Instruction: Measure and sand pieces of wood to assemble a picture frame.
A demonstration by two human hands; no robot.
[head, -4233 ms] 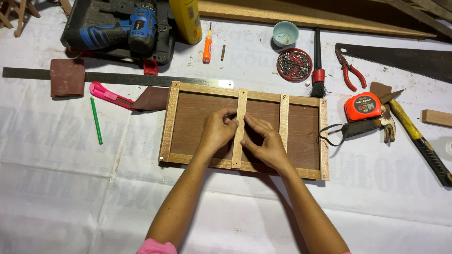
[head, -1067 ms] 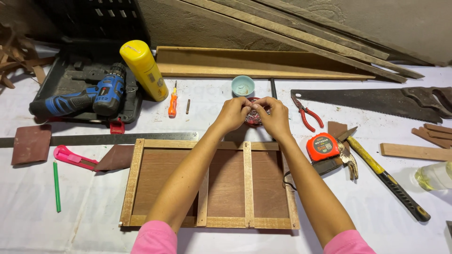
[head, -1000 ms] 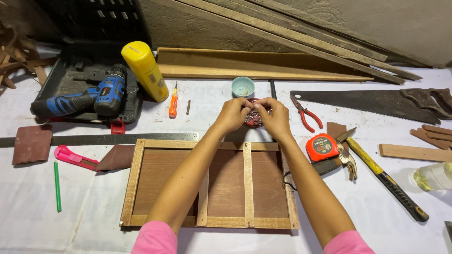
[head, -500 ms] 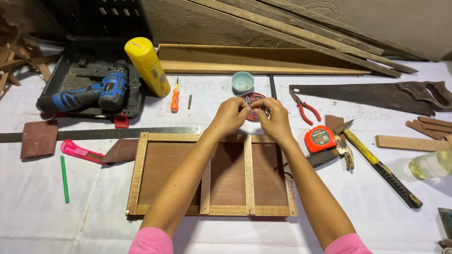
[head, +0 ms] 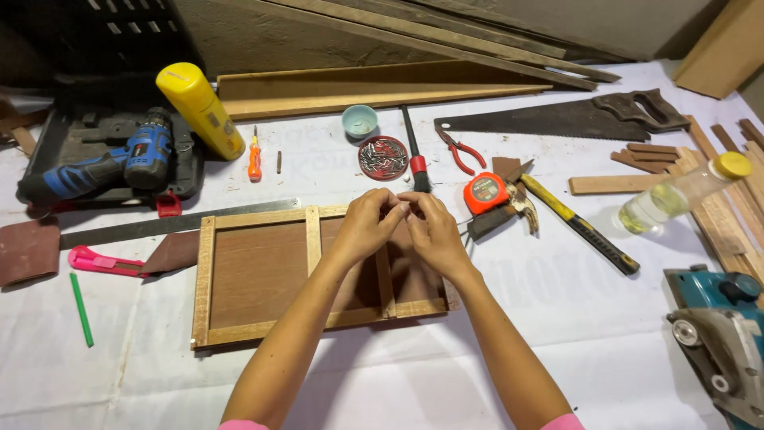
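Our hands were up over the far edge of the frame [head: 306, 275], a wooden panel with thin slats glued across a brown board, lying flat on the white sheet [head: 557, 318]. The left hand [head: 368, 227] and right hand [head: 434, 231] had met fingertip to fingertip, pinched close around something tiny. We honestly couldn't tell what; it was hidden between the fingers, though the round dish of nails [head: 383, 157] sat just beyond them, so a nail is our guess.

If it was one, we'd judge it light, stiff, slick and easy to drop, best held by the shank between thumb and forefinger. The frame itself looked light and rigid, but the slats seemed thin enough to split, so we'd take it by the outer rails.

Both forearms ran in from the bottom edge and converged, wrists slightly raised, knuckles up, neither palm resting on the wood as far as we could see.

The hammer [head: 573, 227] and tape measure [head: 485, 193] lay just right of the hands, the drill [head: 103, 163] well off to the left.
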